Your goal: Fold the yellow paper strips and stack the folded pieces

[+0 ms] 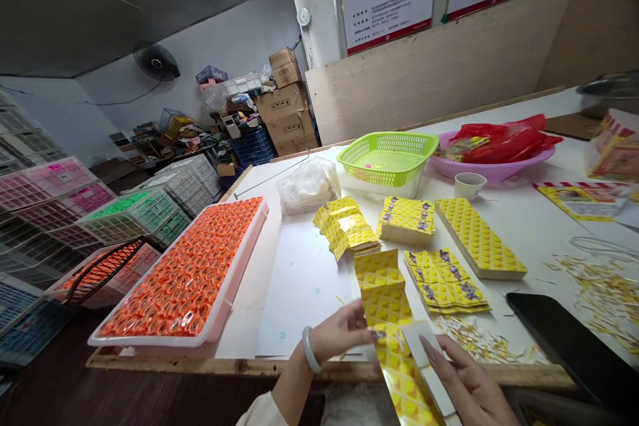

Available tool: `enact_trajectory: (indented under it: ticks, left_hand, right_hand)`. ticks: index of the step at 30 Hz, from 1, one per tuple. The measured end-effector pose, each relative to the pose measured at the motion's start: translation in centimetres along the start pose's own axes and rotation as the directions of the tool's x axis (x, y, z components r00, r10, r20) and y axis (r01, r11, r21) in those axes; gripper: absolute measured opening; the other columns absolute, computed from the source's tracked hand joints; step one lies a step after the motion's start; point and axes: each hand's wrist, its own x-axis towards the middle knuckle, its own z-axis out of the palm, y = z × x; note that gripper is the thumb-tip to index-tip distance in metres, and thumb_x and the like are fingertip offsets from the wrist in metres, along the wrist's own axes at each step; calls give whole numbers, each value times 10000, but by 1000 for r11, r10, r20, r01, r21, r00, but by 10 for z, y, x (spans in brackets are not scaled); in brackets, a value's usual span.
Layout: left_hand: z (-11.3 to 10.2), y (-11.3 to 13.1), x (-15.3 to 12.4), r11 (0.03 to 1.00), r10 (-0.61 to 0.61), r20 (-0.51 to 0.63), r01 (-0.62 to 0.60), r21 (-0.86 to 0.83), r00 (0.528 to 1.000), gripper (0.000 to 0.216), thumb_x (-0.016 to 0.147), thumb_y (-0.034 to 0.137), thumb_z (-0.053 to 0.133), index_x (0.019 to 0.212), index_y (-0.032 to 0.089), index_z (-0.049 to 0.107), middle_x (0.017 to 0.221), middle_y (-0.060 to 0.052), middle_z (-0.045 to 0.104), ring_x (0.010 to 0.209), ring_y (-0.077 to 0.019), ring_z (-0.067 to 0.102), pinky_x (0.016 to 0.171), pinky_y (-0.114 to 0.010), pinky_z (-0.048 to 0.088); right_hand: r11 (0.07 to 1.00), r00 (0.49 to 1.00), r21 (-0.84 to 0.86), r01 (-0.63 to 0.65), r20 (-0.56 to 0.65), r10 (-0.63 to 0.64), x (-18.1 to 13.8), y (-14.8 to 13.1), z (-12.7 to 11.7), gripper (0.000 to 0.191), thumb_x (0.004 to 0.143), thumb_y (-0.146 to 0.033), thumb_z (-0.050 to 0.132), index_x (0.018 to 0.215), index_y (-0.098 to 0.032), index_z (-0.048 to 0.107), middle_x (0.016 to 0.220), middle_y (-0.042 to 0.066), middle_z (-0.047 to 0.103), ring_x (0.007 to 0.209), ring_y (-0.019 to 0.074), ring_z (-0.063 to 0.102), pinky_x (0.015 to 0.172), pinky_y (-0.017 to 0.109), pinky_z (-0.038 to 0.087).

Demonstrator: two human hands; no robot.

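At the table's front edge I hold a long yellow patterned card strip (392, 316), creased across near its far end. My left hand (342, 333), with a pale bangle at the wrist, pinches its left edge. Beside it, my right hand (466, 379) grips a folded card with its white side (422, 346) up, thumb on top. Whether the white piece joins the yellow strip I cannot tell. Beyond my hands lie a fanned pile of yellow cards (352, 226), a stack with dark lettering (407, 216), a lettered bundle (446, 283) and a long yellow stack (479, 239).
On the left is a tray of orange-wrapped pieces (184, 273). A plastic bag (309, 186), green basket (387, 153), purple basin (494, 170) and white cup (469, 184) stand farther back. A black phone-like slab (574, 346) and paper scraps (599, 286) lie on the right.
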Motion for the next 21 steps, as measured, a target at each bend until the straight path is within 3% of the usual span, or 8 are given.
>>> enact_trajectory:
  ticks: [3, 7, 12, 16, 21]
  left_hand:
    - [-13, 6, 13, 994, 89, -183, -99, -43, 979, 529, 723, 371, 740, 1194, 184, 587, 1197, -124, 617, 1067, -264, 596, 905, -373, 465]
    - [-20, 8, 25, 999, 25, -283, -30, -13, 959, 470, 735, 419, 713, 1090, 120, 644, 1025, -140, 687, 890, -241, 661, 750, -323, 513]
    - [-20, 13, 31, 1000, -8, -341, 0, -23, 940, 498, 669, 426, 758, 1034, 99, 668, 988, -132, 699, 897, -249, 657, 781, -345, 513]
    - [-19, 19, 30, 998, -56, -312, 43, -48, 949, 517, 578, 403, 814, 977, 100, 685, 949, -127, 708, 887, -255, 659, 772, -341, 515]
    - [-17, 19, 29, 999, -44, -329, 38, -25, 943, 475, 584, 406, 795, 925, 93, 686, 873, -118, 710, 812, -240, 663, 744, -344, 512]
  right_hand:
    - [996, 999, -85, 37, -37, -40, 12, 4, -1, 428, 682, -615, 637, 853, -226, 689, 550, -10, 618, 540, 157, 598, 527, 201, 525]
    - [988, 998, -139, 68, 12, -67, 20, 10, 0, 415, 714, -603, 608, 866, -227, 693, 576, -2, 641, 552, 162, 607, 506, 201, 515]
    - [986, 992, -120, 112, 76, -103, 17, 12, 2, 408, 746, -575, 587, 920, -219, 686, 791, 31, 717, 739, 197, 661, 631, 228, 541]
    - [982, 990, -146, 119, 92, -107, 15, 14, 0, 381, 774, -555, 561, 928, -228, 679, 805, 25, 720, 698, 180, 657, 609, 214, 534]
    - [976, 984, -156, 150, 120, -131, 14, 15, -2, 376, 794, -544, 542, 942, -223, 672, 860, 28, 724, 680, 171, 658, 610, 215, 530]
